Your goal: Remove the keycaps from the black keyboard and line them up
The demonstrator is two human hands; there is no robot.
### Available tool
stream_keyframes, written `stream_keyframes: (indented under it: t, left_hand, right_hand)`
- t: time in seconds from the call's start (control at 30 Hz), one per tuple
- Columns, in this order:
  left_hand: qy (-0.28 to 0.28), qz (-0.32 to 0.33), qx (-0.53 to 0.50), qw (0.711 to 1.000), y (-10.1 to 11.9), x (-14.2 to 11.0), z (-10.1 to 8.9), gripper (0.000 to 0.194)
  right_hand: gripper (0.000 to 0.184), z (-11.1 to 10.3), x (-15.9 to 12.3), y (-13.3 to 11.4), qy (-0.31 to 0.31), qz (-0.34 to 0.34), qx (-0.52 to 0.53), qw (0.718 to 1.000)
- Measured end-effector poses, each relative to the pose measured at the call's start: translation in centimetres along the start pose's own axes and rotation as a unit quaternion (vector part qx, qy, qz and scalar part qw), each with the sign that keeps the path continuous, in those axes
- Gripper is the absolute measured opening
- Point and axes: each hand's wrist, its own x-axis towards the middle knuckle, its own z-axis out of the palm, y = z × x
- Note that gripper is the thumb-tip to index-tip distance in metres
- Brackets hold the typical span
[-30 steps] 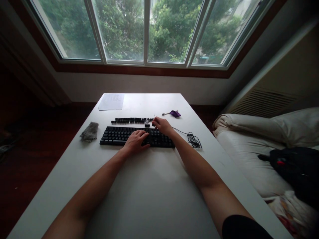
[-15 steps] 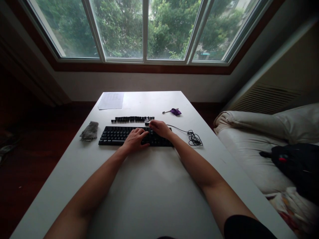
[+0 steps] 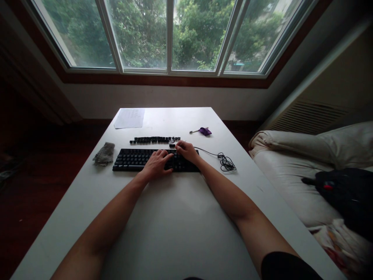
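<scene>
A black keyboard lies across the white table. My left hand rests on its middle with the fingers spread, holding nothing. Over the keyboard's right part, my right hand has thumb and fingers pinched at the far edge. What those fingers hold is too small to make out. Close to their tips are a loose black keycap and a small pale, see-through thing. Behind the keyboard, loose keycaps stand in rows. Both hands cover some of the keys.
A grey cloth lies left of the keyboard. The keyboard's cable is coiled at right. Farther back are a brush beside a purple item and a paper sheet. A pale sofa holds a dark bag.
The keyboard has slid slightly left under my hands. My right hand has shifted a little, its fingers still pinched. My left hand stays spread on the keys.
</scene>
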Motion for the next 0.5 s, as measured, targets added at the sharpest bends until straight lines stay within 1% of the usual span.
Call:
stream_keyframes:
  t: [0.17,0.3,0.4,0.5]
  left_hand:
    - [-0.002,-0.005,0.006,1.000,-0.09,0.07,0.08,0.067]
    - [-0.001,-0.014,0.009,1.000,0.11,0.05,0.20,0.068]
    - [-0.001,-0.012,0.013,1.000,0.24,-0.08,0.22,0.071]
    - [0.002,-0.014,0.009,1.000,0.31,-0.19,0.19,0.069]
  right_hand:
    - [0.027,0.22,-0.05,-0.01,0.018,0.034,0.013,0.999]
    - [0.022,0.19,-0.15,-0.03,0.035,0.049,0.032,0.998]
    - [0.020,0.12,-0.17,-0.01,0.053,0.055,0.057,0.995]
    - [0.020,0.08,-0.21,-0.07,0.051,0.050,0.067,0.995]
